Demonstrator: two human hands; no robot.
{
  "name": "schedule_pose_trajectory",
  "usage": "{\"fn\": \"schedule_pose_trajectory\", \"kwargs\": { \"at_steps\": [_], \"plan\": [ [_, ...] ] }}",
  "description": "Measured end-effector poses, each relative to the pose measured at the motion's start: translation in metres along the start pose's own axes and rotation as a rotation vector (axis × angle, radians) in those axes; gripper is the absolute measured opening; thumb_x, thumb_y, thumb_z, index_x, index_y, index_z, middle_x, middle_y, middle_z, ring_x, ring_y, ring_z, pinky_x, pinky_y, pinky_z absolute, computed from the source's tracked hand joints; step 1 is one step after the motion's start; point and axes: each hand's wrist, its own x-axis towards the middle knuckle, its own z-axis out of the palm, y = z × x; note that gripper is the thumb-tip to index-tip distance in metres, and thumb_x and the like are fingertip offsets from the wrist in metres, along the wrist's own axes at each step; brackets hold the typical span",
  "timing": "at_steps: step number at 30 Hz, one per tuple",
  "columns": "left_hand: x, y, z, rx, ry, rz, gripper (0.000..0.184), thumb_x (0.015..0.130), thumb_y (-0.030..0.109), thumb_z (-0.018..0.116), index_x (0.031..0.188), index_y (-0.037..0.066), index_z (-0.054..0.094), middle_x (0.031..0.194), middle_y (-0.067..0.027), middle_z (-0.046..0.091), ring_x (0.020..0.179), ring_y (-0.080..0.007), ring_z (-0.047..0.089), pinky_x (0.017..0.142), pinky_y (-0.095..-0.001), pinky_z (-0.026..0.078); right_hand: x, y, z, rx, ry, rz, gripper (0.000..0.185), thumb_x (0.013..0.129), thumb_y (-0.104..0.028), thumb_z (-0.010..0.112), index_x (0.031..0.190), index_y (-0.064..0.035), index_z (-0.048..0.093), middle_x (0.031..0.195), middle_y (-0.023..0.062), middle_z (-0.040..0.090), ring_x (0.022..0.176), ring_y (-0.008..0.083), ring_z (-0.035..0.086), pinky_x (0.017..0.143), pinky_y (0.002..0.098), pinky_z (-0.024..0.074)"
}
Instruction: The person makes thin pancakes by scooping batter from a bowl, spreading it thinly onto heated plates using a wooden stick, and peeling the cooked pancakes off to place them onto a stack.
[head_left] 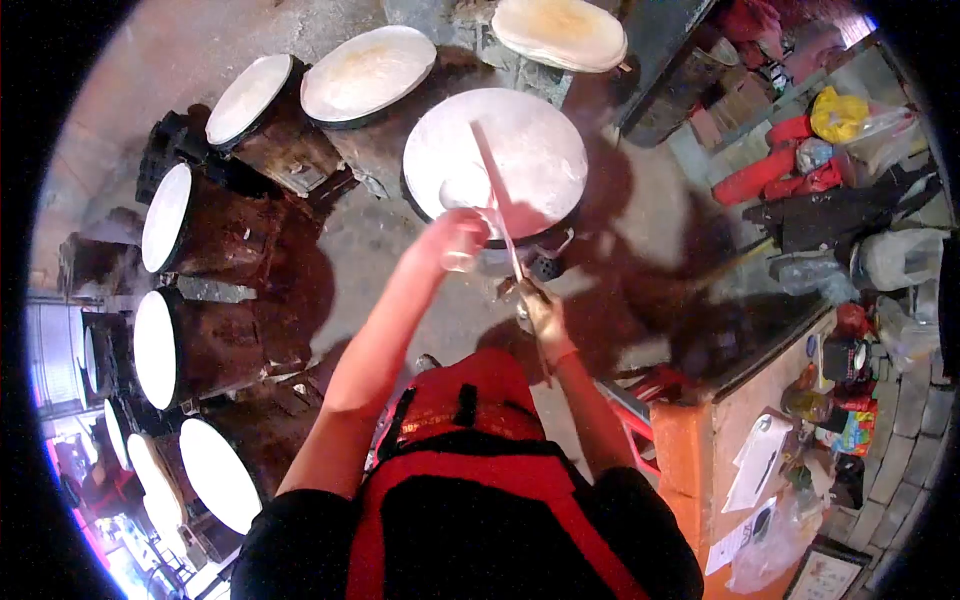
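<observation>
Gripping a stick (513, 254), the right hand (543, 311) hangs near a round griddle (535, 130).

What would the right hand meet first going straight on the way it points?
Probably the near rim of the round griddle ahead, though depth is unclear: the right hand could pass above it.

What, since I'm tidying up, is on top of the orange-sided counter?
On the counter lie white papers and a clear plastic bag, plus smaller items too unclear to name. Whatever is beneath the papers is covered and can't be seen.
</observation>
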Motion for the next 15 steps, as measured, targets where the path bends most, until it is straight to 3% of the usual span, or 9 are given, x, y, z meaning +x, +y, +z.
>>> {"fn": "schedule_pose_trajectory", "kwargs": {
  "at_steps": [1,3,5,8,10,12,13,15],
  "plan": [
    [-0.036,0.025,0.012,-0.100,-0.080,-0.063,0.017,0.083,0.000,0.048,0.100,-0.002,0.049,0.071,-0.0053,0.048,0.051,-0.0129,0.046,0.044,-0.0227,0.043,-0.007,-0.025,-0.006,0.064,-0.084,0.134,0.031,0.087,-0.017,0.061,0.117,-0.0135,0.061,0.071,-0.0026,0.055,0.052,0.0046,0.043,0.046,0.0196,0.0365],
    [-0.082,0.042,0.011,-0.169,-0.117,-0.123,0.019,0.087,0.003,0.047,0.105,-0.002,0.046,0.070,-0.0018,0.043,0.048,-0.0071,0.039,0.036,-0.0171,0.035,0.018,-0.029,-0.019,-0.246,-0.031,-0.724,0.024,0.090,-0.019,0.056,0.112,-0.0125,0.063,0.064,-0.0039,0.051,0.051,0.0033,0.040,0.045,0.0188,0.0333],
    [-0.113,0.042,0.001,-0.136,-0.039,-0.157,0.017,0.090,0.005,0.045,0.106,-0.002,0.042,0.068,0.0004,0.039,0.047,-0.0036,0.034,0.031,-0.0141,0.027,0.020,-0.064,-0.017,-0.128,0.213,-0.405,0.026,0.090,-0.017,0.056,0.115,-0.0084,0.061,0.087,-0.0006,0.056,0.068,0.0053,0.047,0.059,0.0198,0.0386],
    [-0.139,0.048,-0.014,-0.130,0.076,-0.208,0.012,0.090,0.004,0.046,0.100,0.000,0.041,0.067,0.0001,0.038,0.047,-0.0032,0.033,0.030,-0.0133,0.024,0.009,-0.041,-0.005,-0.648,0.301,-0.700,0.032,0.092,-0.022,0.054,0.119,-0.0057,0.059,0.097,0.0005,0.064,0.078,0.0096,0.057,0.071,0.0205,0.0456],
    [-0.149,0.056,-0.026,-0.106,0.175,-0.195,0.008,0.090,0.004,0.046,0.096,0.001,0.041,0.067,-0.0001,0.038,0.047,-0.0030,0.033,0.030,-0.0128,0.024,-0.012,0.011,0.006,-0.117,0.134,-0.291,0.036,0.092,-0.020,0.054,0.124,-0.0049,0.055,0.109,0.0016,0.063,0.086,0.0066,0.056,0.077,0.0212,0.0451],
    [-0.158,0.059,-0.063,-0.117,0.169,-0.201,0.006,0.089,0.004,0.046,0.089,0.002,0.040,0.067,0.0001,0.038,0.047,-0.0035,0.034,0.031,-0.0135,0.025,-0.042,0.040,0.018,-0.685,0.075,-0.477,0.035,0.089,-0.013,0.057,0.123,-0.0050,0.055,0.113,0.0029,0.062,0.094,0.0047,0.053,0.085,0.0226,0.0425],
    [-0.167,0.060,-0.076,-0.113,0.192,-0.190,0.006,0.089,0.003,0.046,0.088,0.002,0.040,0.066,0.0000,0.038,0.048,-0.0036,0.034,0.031,-0.0137,0.025,-0.060,0.016,0.026,-0.734,0.074,-0.218,0.035,0.087,-0.006,0.058,0.122,-0.0071,0.057,0.115,0.0011,0.060,0.097,0.0047,0.051,0.088,0.0213,0.0397],
    [-0.184,0.062,-0.103,-0.080,0.240,-0.128,0.008,0.088,0.003,0.047,0.085,0.002,0.039,0.065,-0.0007,0.038,0.047,-0.0045,0.035,0.032,-0.0149,0.026,-0.053,0.010,0.021,-0.566,0.124,-0.423,0.036,0.089,-0.004,0.055,0.124,-0.0038,0.053,0.118,0.0026,0.058,0.100,0.0066,0.051,0.088,0.0212,0.0395]
  ]
}}
